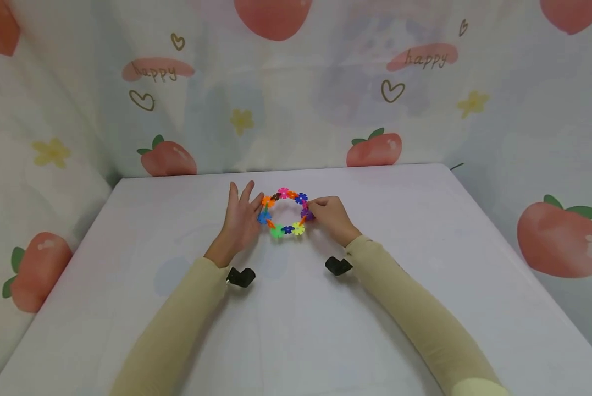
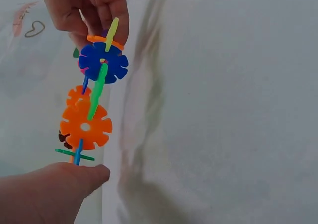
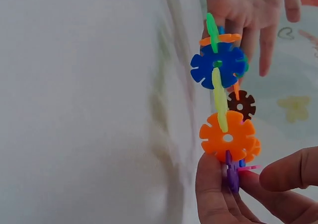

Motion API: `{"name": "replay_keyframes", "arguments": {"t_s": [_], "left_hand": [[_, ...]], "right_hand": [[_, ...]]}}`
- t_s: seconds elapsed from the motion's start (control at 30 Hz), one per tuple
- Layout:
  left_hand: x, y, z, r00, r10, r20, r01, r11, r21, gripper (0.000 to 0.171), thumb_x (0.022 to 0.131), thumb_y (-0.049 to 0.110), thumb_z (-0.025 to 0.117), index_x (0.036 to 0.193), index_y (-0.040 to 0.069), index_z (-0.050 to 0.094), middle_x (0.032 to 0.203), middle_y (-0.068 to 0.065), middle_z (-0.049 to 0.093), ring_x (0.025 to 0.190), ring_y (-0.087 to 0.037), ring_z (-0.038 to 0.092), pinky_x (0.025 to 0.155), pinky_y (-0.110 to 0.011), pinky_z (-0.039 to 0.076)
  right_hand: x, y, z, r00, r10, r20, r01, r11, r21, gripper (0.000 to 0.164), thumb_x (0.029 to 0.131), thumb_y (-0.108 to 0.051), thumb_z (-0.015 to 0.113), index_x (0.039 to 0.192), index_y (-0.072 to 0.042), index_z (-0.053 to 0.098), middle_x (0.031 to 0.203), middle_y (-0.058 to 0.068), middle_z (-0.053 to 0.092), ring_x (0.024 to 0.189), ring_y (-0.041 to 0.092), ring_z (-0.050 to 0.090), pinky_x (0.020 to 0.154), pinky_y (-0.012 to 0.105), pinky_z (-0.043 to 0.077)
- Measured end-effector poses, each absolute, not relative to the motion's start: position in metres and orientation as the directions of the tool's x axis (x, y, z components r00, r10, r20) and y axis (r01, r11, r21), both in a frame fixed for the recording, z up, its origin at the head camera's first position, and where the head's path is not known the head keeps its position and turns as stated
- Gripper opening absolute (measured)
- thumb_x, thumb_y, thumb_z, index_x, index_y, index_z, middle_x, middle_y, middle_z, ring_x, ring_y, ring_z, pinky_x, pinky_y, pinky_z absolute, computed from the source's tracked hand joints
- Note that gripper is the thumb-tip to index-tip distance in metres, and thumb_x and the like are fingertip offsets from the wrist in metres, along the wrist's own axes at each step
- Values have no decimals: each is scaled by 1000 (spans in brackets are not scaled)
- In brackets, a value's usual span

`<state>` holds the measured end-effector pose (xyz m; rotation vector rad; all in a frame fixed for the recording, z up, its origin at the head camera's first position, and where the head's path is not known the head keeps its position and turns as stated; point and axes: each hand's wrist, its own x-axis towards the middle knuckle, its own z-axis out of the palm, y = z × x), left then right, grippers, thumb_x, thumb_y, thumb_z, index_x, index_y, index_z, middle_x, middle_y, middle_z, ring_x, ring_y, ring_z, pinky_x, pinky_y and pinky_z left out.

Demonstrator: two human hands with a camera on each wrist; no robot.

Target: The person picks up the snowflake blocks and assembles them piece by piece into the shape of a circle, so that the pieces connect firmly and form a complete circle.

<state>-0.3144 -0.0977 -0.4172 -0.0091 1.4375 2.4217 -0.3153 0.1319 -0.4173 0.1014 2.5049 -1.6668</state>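
Observation:
A ring of slotted, flower-shaped plastic building discs [image 1: 298, 228] is held between both hands, in orange, blue, green, yellow, purple, pink and brown. In the head view my right hand [image 1: 331, 215] pinches its right side at a purple disc [image 3: 231, 173]. At the opposite side, my left hand [image 1: 242, 223] holds the ring at a light-blue disc [image 1: 263, 218], with several fingers spread straight. The left contact is partly hidden. Both wrist views show the discs interlocked by their slots at crossing angles.
A white-covered table [image 1: 286, 330] lies beneath the hands. Behind it hangs a fabric backdrop [image 1: 296, 110] printed with peaches, hearts and "happy". A small black device [image 1: 241, 277] sits at the left wrist, another black device [image 1: 338, 266] at the right.

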Motion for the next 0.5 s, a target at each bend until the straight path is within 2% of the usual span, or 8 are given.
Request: {"name": "replay_keyframes", "arguments": {"t_s": [0.1,0.27,0.5], "left_hand": [[-329,-93,-419,-952,257,-164,-261,-411,873,82,105,77,11,174,32,5,179,-11,7,164,-30,-2,125,-60,-12],[-346,-86,-426,-960,221,-174,-247,-366,897,81,107,74,12,174,30,10,178,-12,13,164,-30,6,127,-58,-7],[-352,-84,-429,-974,165,-158,-193,-226,955,81,108,72,13,174,25,11,177,-12,18,164,-34,10,128,-58,-2]], "right_hand": [[-321,132,-420,-986,-7,-168,155,350,-924,37,109,-20,55,130,6,72,124,18,72,113,29,67,112,42,47],[-324,130,-421,-978,-6,-208,198,279,-940,37,110,-14,53,133,11,68,130,23,67,110,32,72,107,40,52],[-329,126,-418,-970,-25,-242,225,289,-930,40,111,-14,52,141,11,61,137,23,62,114,31,72,100,35,55]]}}
